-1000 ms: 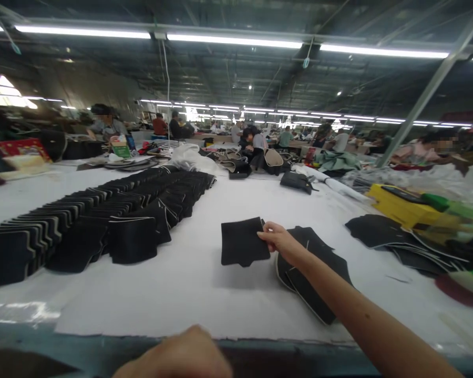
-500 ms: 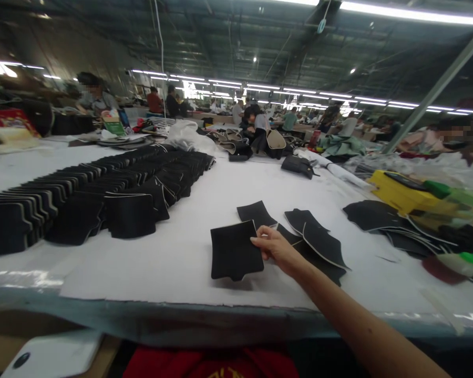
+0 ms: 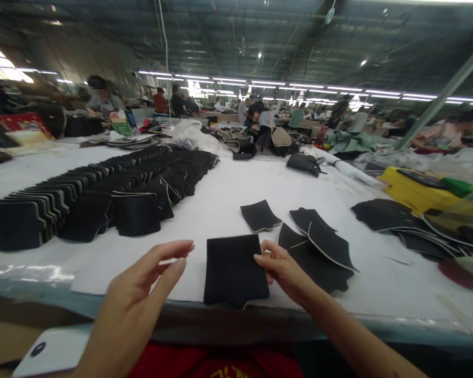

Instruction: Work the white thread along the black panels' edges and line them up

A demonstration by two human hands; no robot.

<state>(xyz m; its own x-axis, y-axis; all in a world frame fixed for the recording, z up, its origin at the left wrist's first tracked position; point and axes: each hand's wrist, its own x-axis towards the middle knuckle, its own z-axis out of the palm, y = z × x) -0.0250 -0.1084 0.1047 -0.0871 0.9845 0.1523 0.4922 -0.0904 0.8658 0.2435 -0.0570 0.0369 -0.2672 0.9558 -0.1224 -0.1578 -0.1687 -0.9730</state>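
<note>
While the right hand (image 3: 280,269) pinches a panel (image 3: 235,270) — the left (image 3: 144,289) hovers.

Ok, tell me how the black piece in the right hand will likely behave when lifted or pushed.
The black piece is probably fairly stiff: pinched at one side by the right hand, it barely sags. It looks light, since that one pinch seems enough. Being thin and flat, it should slide rather than roll if pushed.

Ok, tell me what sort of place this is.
Likely a factory workshop, perhaps for sewn goods: rows of similar black panels on a long white table, several people busy beyond it, and strip lights beneath a high roof.
</note>
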